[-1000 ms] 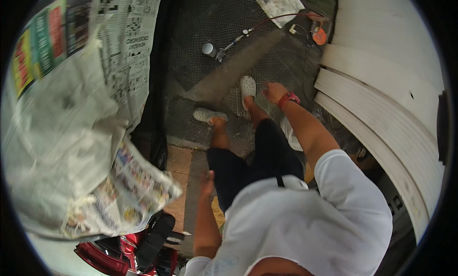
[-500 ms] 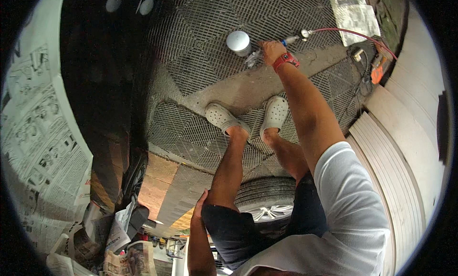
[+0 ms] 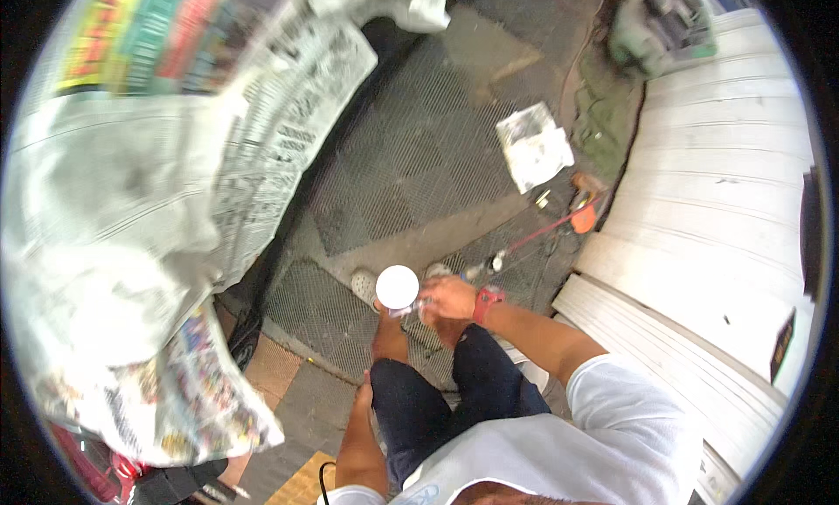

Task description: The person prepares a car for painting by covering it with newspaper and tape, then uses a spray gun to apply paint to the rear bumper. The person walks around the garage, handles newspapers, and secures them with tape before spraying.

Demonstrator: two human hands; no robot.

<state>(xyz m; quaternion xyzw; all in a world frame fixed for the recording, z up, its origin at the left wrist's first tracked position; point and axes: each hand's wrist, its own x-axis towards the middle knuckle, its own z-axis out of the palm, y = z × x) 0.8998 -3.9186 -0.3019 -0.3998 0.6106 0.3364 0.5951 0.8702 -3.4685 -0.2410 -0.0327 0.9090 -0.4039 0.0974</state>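
And up it comes! A half-second ago the spray gun was down at the floor mat; now the right hand has it in the air before the shins, white cup upward. That means the gun is taken up and ready to be carried. The right grip looks closed around its body, though blur hides the exact finger placement. The left hand hangs beside the left thigh; I can't tell how far its fingers are curled.

Room now: the mat makes a lane between the newspaper's ragged edge on the left and the white panels on the right. Behind the gun, the red hose slants off toward an orange tool near those panels, with paper beyond.
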